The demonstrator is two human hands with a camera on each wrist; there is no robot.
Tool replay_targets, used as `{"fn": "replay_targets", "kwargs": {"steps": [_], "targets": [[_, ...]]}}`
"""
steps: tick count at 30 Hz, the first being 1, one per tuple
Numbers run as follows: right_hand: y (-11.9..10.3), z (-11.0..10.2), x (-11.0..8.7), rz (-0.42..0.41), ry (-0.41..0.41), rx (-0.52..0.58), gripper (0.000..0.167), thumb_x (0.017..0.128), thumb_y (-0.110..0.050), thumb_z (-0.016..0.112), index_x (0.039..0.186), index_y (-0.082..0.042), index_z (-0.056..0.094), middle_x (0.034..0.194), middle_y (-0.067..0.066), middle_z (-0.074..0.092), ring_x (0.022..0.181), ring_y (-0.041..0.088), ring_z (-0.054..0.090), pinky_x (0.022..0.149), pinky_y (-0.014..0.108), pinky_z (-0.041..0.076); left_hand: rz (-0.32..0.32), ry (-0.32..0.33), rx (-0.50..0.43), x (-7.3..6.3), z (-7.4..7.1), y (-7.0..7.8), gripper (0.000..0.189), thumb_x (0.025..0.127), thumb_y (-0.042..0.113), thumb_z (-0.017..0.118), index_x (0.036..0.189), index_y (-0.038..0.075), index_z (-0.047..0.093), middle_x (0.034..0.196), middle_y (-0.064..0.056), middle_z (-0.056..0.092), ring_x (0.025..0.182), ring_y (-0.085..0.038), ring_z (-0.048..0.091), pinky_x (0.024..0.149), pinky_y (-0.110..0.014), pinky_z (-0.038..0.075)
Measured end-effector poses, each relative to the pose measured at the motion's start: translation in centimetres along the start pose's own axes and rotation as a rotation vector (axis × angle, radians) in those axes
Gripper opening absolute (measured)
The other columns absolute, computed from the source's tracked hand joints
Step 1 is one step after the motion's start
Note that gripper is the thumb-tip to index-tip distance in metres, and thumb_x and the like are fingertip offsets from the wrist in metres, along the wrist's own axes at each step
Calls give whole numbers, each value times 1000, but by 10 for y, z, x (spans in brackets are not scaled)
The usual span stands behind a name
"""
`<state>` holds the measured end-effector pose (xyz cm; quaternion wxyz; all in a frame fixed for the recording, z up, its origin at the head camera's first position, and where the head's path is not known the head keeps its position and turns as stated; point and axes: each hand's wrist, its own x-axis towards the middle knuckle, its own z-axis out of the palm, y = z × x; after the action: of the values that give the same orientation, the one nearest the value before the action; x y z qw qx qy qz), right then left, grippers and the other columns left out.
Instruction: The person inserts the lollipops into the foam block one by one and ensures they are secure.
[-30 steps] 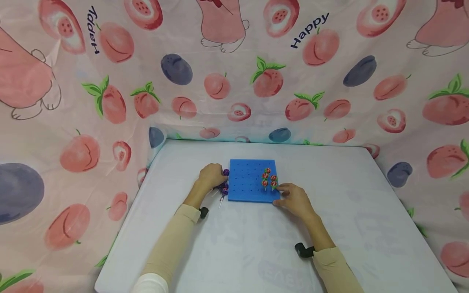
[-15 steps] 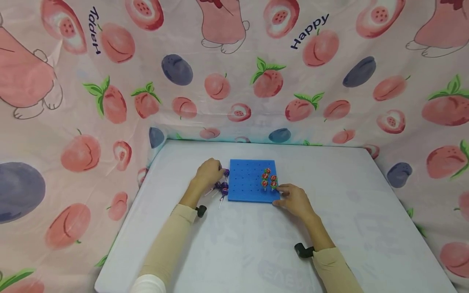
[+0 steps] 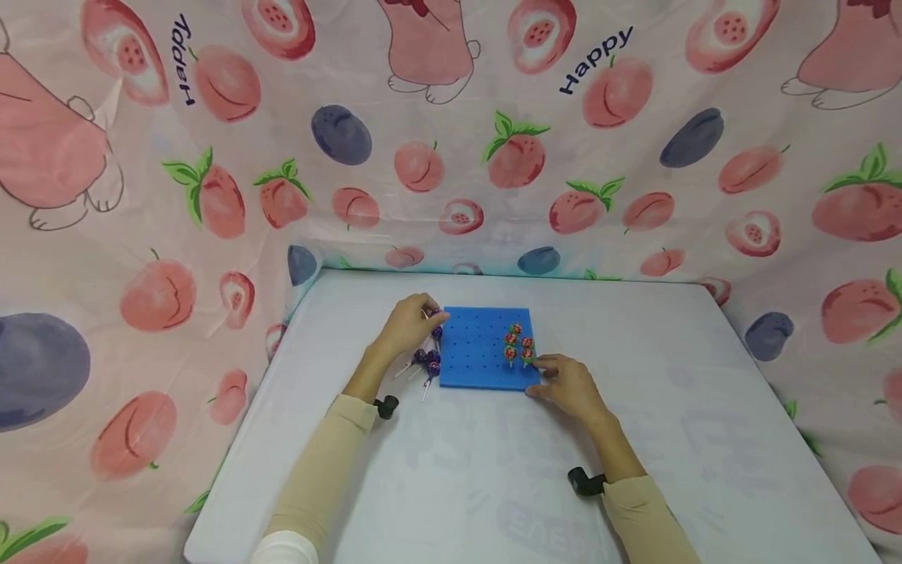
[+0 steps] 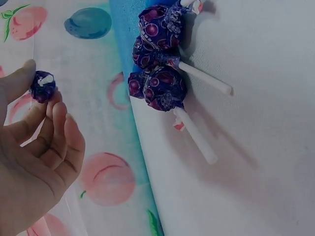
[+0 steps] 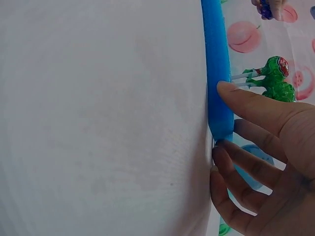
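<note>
My left hand (image 3: pixel 411 323) pinches a purple-wrapped lollipop (image 4: pixel 43 87) between thumb and fingertips, raised beside the far left corner of the blue perforated board (image 3: pixel 475 345). Below that hand, several more purple lollipops (image 4: pixel 165 87) lie on the table along the board's left edge, their white sticks pointing away from it. My right hand (image 3: pixel 569 385) holds the board's near right corner, the thumb (image 5: pixel 241 96) on its front edge and the fingers along the right side. Several red-and-green lollipops (image 3: pixel 510 353) stand upright in holes on the board's right part.
A white-covered table (image 3: pixel 451 470) carries everything. Fruit-printed cloth (image 3: pixel 423 157) hangs behind it and at both sides. Small black cameras (image 3: pixel 585 482) are strapped to both wrists.
My left hand has moved up and away from the purple pile, lifting a lollipop towards the board's far left corner. The right hand keeps its place on the board.
</note>
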<state>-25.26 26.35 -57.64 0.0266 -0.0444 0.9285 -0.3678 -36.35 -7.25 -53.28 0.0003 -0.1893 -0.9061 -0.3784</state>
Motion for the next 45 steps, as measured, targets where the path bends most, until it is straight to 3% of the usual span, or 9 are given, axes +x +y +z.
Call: {"fn": "replay_targets", "kwargs": {"steps": [6, 15, 45], "targets": [[-1, 1, 0, 11, -6, 1, 55, 81, -21, 91, 130, -4, 73, 139, 16, 66, 117, 35, 68, 97, 54, 55, 18, 74, -82, 2, 2, 3, 32, 99, 42, 73, 107, 12, 69, 98, -2, 67, 86, -19, 61, 70, -34, 53], [-1, 0, 0, 9, -1, -7, 55, 81, -21, 91, 130, -3, 73, 139, 17, 66, 117, 36, 68, 97, 54, 56, 44, 79, -140, 2, 7, 10, 27, 97, 37, 76, 109, 13, 69, 102, -1, 70, 83, -18, 61, 66, -32, 52], [0, 0, 1, 4, -6, 4, 55, 81, -20, 91, 131, -4, 73, 141, 16, 65, 117, 36, 68, 95, 52, 58, 94, 63, -90, 2, 22, 2, 24, 97, 31, 77, 111, 13, 70, 105, 0, 70, 85, -15, 60, 68, -30, 51]]}}
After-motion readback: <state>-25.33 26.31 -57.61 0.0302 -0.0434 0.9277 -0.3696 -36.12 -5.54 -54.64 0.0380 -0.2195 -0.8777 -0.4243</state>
